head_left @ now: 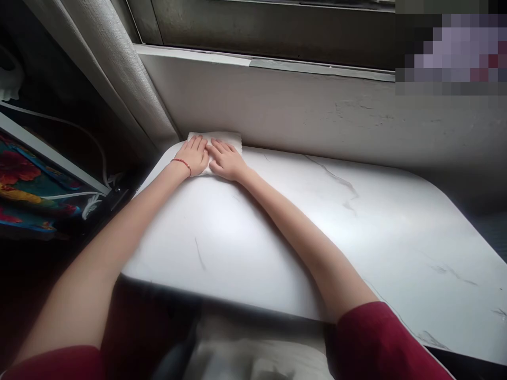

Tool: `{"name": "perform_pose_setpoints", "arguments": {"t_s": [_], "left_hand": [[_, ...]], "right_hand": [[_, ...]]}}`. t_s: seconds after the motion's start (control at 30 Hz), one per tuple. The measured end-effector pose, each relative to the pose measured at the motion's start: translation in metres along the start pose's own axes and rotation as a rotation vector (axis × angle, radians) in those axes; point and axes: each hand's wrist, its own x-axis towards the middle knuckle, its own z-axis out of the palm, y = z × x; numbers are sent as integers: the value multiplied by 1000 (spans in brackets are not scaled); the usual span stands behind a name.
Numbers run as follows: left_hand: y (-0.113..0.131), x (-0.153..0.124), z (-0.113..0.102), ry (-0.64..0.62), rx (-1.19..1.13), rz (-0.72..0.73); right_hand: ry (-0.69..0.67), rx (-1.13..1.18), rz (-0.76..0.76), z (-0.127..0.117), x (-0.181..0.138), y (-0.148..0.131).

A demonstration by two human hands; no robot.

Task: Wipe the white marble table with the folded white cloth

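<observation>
A white cloth or paper wipe (233, 138) lies flat at the far left edge of the white marble-patterned table (253, 237), close against the wall. My left hand (194, 154), with a thin red bracelet at the wrist, presses palm down on its left part. Beside it my right hand (225, 159) rests palm down on the same wipe, fingers stretched forward. The thumbs almost meet in the middle. Both hands are open and flat, and they cover much of the wipe.
Behind the table runs a pale wall (297, 108) with a window ledge (253, 62) above. A light curtain (119, 58) hangs at the left. Further left are white cables (103, 158) and a colourful floral fabric (31, 179). The table's near edge curves at the left corner.
</observation>
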Motion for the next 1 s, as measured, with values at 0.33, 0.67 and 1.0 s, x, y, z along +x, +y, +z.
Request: {"name": "perform_pose_setpoints", "arguments": {"t_s": [0.33, 0.67, 1.0], "left_hand": [[-12, 10, 14, 100, -77, 73], [-16, 12, 20, 125, -85, 74], [0, -33, 10, 57, -36, 75]], "right_hand": [[19, 79, -14, 1, 5, 17], [36, 44, -2, 0, 0, 11], [16, -30, 30, -12, -37, -26]]}}
